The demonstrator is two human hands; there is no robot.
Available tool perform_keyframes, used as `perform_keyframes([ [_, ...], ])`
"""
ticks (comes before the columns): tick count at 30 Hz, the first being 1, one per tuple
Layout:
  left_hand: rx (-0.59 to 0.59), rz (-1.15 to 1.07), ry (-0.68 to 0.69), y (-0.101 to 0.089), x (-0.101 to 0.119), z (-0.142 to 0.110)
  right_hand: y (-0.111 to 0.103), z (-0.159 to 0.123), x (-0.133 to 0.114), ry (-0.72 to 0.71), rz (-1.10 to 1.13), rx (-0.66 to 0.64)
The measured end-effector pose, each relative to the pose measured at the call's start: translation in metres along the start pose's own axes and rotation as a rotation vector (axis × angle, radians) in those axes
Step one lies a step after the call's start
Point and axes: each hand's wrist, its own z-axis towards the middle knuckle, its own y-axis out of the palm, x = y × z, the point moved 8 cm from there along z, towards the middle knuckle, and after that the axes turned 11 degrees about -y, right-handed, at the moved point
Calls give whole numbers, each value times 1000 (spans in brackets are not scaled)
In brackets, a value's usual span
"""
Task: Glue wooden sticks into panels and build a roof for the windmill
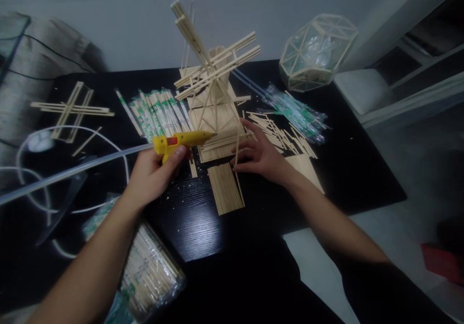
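Observation:
My left hand (154, 172) is wrapped around a yellow glue gun (181, 140), whose nozzle points right. A long translucent glue stick (79, 170) runs out of its back end. My right hand (259, 152) has its fingers curled around a thin wooden stick (237, 147), held nearly upright. Just below the fingertips lies a small panel of wooden sticks laid side by side (226, 189). Beyond both hands stands a windmill model made of sticks (217, 85), with long crossed blades and a slatted base (203, 156).
Wrapped chopsticks (157, 111) lie left of the model, and a plastic-wrapped bundle (152, 271) sits near my left forearm. Loose short sticks (277, 133) and green-printed wrappers (297, 114) are on the right. A crossed stick frame (72, 111), a white cord (126, 162) and a faceted stick-framed container (317, 53) surround them.

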Motion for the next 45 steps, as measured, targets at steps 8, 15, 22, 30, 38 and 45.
perform_keyframes([
  [8, 53, 75, 14, -4, -10, 0, -9, -11, 1, 62, -13, 4],
  [15, 9, 110, 81, 0, 2, -2, -6, -18, 3, 59, 17, -77],
  [22, -4, 129, 76, 1, 0, -2, -10, -17, 2, 94, -14, 28],
  [30, -43, 174, 99, 6, 2, -2, -16, -39, 6, 159, -367, 25],
  [38, -67, 192, 88, 8, -1, -3, -8, -15, -5, 57, -309, 21],
  [45, -58, 162, 118, 7, 6, -5, -9, -4, 12, 73, -31, 89],
])
